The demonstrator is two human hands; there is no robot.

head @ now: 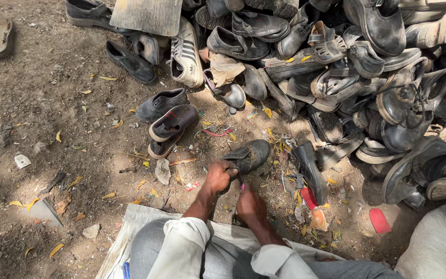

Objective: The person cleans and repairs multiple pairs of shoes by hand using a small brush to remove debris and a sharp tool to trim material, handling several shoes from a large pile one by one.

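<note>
The ground (52, 119) at the left of the frame is dry, gritty earth, matt and rough, strewn with dry leaves. The dark shoe (248, 156) at the centre, gripped by the left hand (218, 175), looks like scuffed, dusty leather with a dull finish. The shoe heap (367, 77) at upper right is mostly worn leather and rubber, some faintly glossy. A white sneaker (186, 54) looks synthetic and grimy. The sack (125, 232) at the bottom is woven, coarse cloth.
</note>
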